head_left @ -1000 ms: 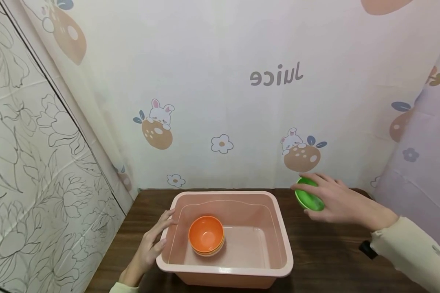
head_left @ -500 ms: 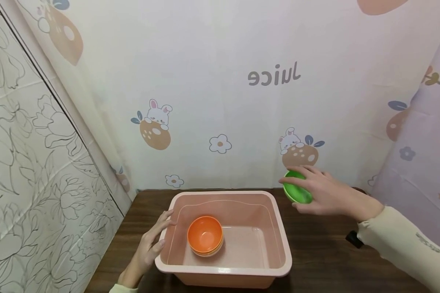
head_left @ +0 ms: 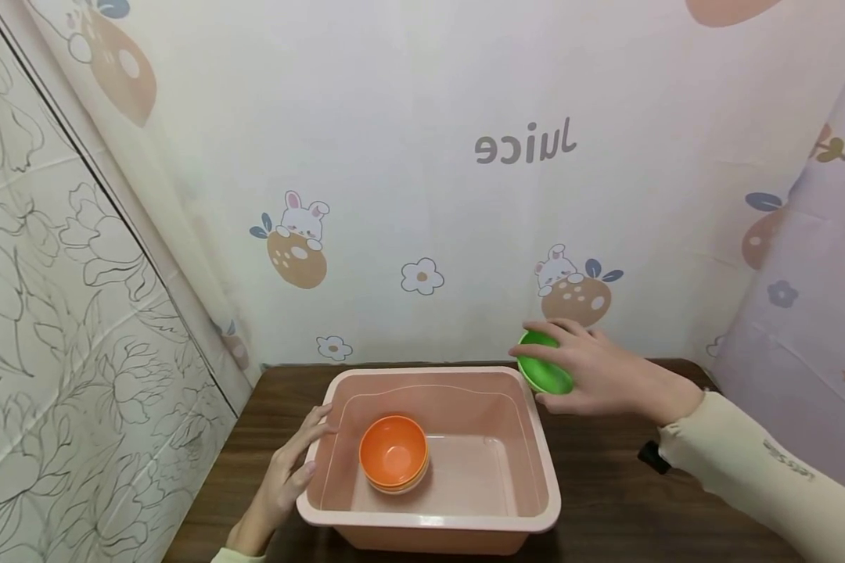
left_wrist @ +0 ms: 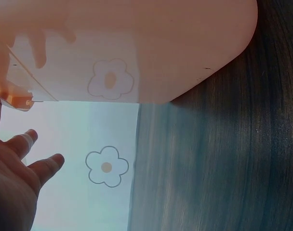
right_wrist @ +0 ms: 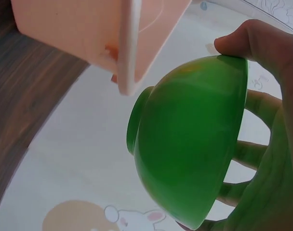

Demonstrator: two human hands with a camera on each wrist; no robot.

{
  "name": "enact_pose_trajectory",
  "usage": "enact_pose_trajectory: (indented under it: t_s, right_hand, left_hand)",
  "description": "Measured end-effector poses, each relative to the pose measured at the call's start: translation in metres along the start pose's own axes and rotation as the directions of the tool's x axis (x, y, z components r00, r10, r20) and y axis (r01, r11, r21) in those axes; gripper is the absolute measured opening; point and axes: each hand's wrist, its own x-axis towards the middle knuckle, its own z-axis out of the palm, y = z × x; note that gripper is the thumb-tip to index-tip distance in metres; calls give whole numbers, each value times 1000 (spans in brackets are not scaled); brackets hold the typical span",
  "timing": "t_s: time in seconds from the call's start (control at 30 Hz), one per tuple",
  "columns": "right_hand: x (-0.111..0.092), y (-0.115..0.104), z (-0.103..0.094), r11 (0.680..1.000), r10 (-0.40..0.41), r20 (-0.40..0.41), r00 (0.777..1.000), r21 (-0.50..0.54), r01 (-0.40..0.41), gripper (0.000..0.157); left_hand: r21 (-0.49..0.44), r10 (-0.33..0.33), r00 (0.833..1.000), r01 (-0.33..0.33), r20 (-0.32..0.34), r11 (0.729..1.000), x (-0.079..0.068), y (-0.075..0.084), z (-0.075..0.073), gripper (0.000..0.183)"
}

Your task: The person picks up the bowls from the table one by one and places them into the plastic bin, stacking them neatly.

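My right hand (head_left: pixel 595 371) grips a green bowl (head_left: pixel 544 367) by its rim, tilted, at the far right corner of a pink plastic basin (head_left: pixel 429 518). In the right wrist view the thumb presses the rim of the green bowl (right_wrist: pixel 190 134) and the other fingers reach across its mouth. Inside the basin, toward the left, sits an orange bowl (head_left: pixel 394 450) stacked on at least one paler bowl. My left hand (head_left: pixel 285 469) rests on the basin's left rim, its fingers extended. The left wrist view has that hand (left_wrist: pixel 16 168) beside the basin's outer wall (left_wrist: pixel 185 38).
The basin stands on a dark wooden table (head_left: pixel 620 477). Behind it hangs a pale curtain (head_left: pixel 422 195) printed with rabbits, fruit and flowers. A floral panel (head_left: pixel 77 313) closes off the left side, and another printed cloth (head_left: pixel 817 297) hangs on the right.
My right hand has carried the green bowl leftward, from over the table at the right to the basin's far right corner. My left hand and the stacked bowls have stayed in place.
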Motion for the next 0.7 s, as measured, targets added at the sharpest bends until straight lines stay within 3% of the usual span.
enact_pose_trajectory:
  t_s: [0.4,0.7]
  right_hand:
    - [23,-17,6,993,-111,-23,994,-39,110,59]
    - [40,-34,12,987,-161,20,987,-8,161,54]
  left_hand:
    - [-5,17,1000,-17,-8,1000,1,0,1,40]
    - [-14,24,1000,-24,-12,1000,0,-1,2,40]
